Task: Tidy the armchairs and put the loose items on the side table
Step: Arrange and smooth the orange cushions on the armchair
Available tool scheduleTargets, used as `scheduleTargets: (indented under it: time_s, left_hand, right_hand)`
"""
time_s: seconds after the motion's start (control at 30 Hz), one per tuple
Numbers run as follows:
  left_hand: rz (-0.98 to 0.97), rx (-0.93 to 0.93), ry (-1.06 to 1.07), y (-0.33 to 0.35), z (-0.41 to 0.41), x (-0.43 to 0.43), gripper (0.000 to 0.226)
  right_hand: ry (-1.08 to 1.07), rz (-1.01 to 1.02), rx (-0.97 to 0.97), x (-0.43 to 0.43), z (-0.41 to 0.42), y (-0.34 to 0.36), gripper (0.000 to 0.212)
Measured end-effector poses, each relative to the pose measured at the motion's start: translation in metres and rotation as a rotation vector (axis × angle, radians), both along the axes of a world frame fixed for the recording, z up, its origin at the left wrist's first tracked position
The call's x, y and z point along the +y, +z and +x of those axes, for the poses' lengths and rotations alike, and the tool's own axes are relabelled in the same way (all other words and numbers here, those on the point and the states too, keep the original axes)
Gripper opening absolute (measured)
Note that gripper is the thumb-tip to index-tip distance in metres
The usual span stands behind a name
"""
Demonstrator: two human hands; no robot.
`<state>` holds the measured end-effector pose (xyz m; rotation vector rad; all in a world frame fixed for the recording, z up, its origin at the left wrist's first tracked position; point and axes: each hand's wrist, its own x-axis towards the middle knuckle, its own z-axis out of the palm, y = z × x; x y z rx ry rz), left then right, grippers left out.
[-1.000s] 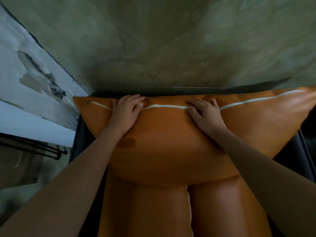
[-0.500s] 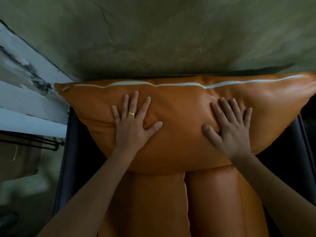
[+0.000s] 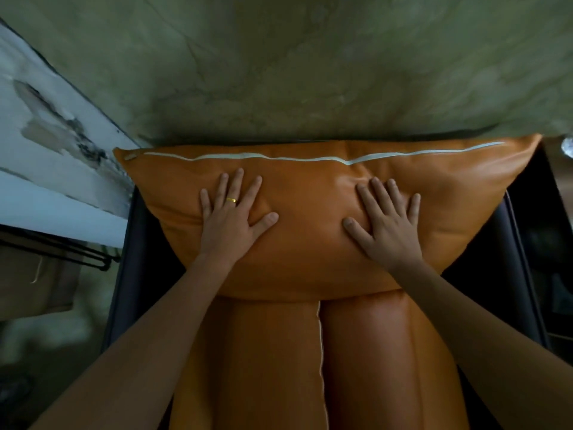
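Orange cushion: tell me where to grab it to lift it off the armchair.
Take the orange cushion by its top edge along the white piping, coming from above with left hand and right hand spread apart. It's wide and soft, leaning upright, so that thin seam probably suits pinching fingers better than its bulging front.

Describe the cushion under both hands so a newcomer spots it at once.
A dark armchair stands against the green wall. At its back lies the orange cushion, left hand and right hand flat on it. Unlike the seat pads below, it runs crosswise, white-piped on top.
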<state>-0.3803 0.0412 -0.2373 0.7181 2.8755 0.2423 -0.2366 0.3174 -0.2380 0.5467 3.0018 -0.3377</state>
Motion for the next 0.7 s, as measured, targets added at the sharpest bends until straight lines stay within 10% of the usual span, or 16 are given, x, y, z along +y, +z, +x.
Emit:
scheduleTargets:
  time_s: [0.33,0.7]
  left_hand:
    - [0.214,-0.137,0.126,-0.008,0.135,-0.040,0.069]
    - [0.348,-0.517,0.561,-0.032,0.286,-0.117,0.071]
  right_hand:
    - [-0.176,-0.253,0.169,-0.061,0.062,-0.001,0.063]
    - [0.002,-0.633,-0.116,-0.145,0.173,-0.021,0.070]
